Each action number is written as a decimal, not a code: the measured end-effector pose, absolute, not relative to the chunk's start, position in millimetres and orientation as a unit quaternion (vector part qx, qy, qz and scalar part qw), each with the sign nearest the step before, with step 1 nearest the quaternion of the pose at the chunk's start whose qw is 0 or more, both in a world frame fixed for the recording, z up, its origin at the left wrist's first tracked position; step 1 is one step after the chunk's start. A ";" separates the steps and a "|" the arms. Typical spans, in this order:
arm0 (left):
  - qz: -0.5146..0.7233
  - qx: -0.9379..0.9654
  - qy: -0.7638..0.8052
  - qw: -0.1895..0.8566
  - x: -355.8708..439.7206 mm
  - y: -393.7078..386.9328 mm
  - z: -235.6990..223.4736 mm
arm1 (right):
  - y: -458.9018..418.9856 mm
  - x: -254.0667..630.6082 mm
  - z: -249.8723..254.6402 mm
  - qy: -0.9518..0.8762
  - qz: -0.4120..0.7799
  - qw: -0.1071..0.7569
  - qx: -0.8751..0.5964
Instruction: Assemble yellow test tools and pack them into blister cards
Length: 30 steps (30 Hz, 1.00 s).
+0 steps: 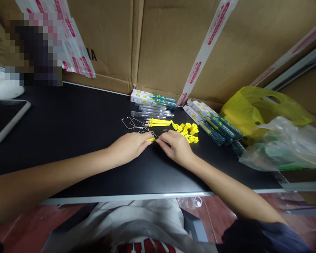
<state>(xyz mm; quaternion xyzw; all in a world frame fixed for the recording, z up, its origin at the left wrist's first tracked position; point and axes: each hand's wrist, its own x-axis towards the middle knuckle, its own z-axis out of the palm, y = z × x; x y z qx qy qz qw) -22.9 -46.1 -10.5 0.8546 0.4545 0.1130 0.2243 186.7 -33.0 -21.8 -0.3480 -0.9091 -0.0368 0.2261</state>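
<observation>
My left hand pinches a small yellow plastic piece between thumb and finger, low over the black table. The fingertips of my right hand are closed right beside that piece; what they grip is too small to make out. Bent metal wire hooks lie just beyond my left hand. Slim yellow rods with metal ends are lined up behind both hands. Several short yellow plastic parts are heaped beyond my right hand, and a small dark spring lies close to its knuckles.
Clear plastic tubes lie behind the rods, with printed boxes at the back. More boxes lean at the right, by a yellow bag and a clear bag. A phone lies far left. Cardboard walls the back.
</observation>
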 end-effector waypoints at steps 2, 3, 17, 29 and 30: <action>0.107 0.860 0.455 0.204 -22.8 -46.3 -12.4 | -34.0 186.2 -21.9 -0.906 -0.031 0.233 -0.352; 0.104 0.864 0.455 0.191 -22.7 -46.4 -13.3 | -34.4 186.0 -21.8 -0.905 -0.028 0.236 -0.353; 0.087 0.873 0.456 0.148 -20.7 -49.1 -16.6 | -37.4 181.7 -21.5 -0.895 -0.047 0.235 -0.375; 0.153 0.839 0.462 0.243 -22.3 -49.9 -14.4 | -39.1 181.6 -23.2 -0.897 -0.165 0.220 -0.345; 0.153 0.838 0.462 0.248 -22.7 -49.0 -14.6 | -38.2 181.8 -22.7 -0.899 -0.158 0.220 -0.344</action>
